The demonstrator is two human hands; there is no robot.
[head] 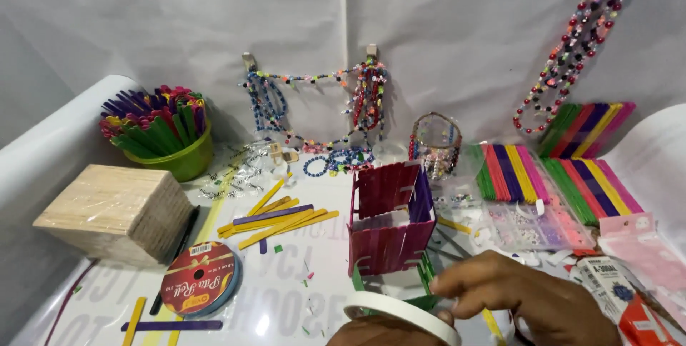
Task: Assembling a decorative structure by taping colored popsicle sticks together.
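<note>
Low in the head view, my left hand [382,333] holds a white tape roll [401,312] from below; only its top shows. My right hand [532,302] comes in from the right, its fingertips pinched together at the roll's upper right edge. Just behind the hands stands a small open box of magenta and purple craft sticks [389,224], with green sticks [427,274] sticking out at its base.
A green cup of coloured sticks [168,135] and a block of plain wooden sticks [118,210] stand at left. A red ribbon spool [200,278], loose yellow and purple sticks [275,217], bead strings [314,96], stick packs [543,174] and a bead tray [529,228] surround the box.
</note>
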